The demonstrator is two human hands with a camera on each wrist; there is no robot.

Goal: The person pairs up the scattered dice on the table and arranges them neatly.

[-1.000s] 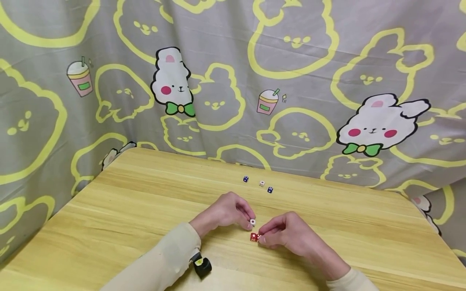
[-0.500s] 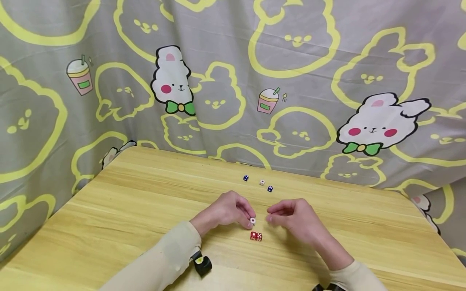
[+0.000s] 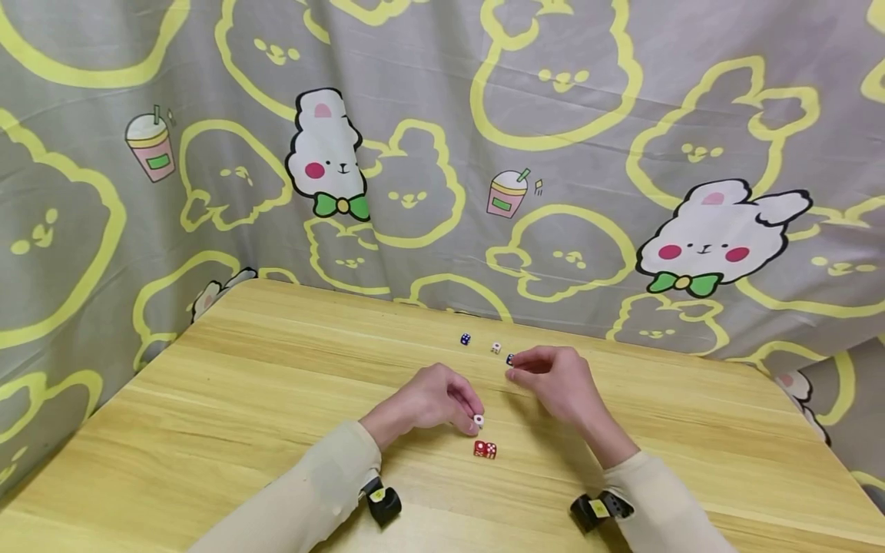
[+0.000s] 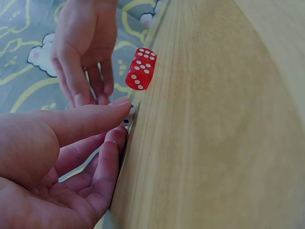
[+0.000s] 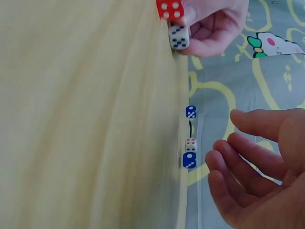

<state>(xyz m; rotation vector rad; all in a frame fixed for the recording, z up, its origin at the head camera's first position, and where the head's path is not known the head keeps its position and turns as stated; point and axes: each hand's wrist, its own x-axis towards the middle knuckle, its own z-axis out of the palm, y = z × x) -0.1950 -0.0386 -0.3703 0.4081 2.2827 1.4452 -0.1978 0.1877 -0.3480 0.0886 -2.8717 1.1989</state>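
Note:
My left hand [image 3: 430,401] pinches a white die [image 3: 479,421] with thumb and fingertips, low over the table. Two red dice [image 3: 485,449] sit side by side just nearer to me; in the left wrist view the red dice [image 4: 141,69] overlap. Farther back, my right hand [image 3: 556,382] reaches toward a blue die [image 3: 509,359], its fingertips right at it in the head view and partly covering it. The right wrist view shows the right hand [image 5: 259,169] with thumb and fingers parted and nothing between them. A second white die [image 3: 495,348] and another blue die [image 3: 465,339] lie beyond.
All of this is on a light wooden table [image 3: 276,361]. A grey curtain [image 3: 429,153] with cartoon rabbits and cups hangs behind and at the left. Black wrist cameras stick out near the sleeves, one by the left sleeve [image 3: 297,484], the other by the right sleeve [image 3: 664,491].
My right hand has let go of the right-hand red die and moved away toward the back, up to the blue die. The left hand keeps its place with the white die.

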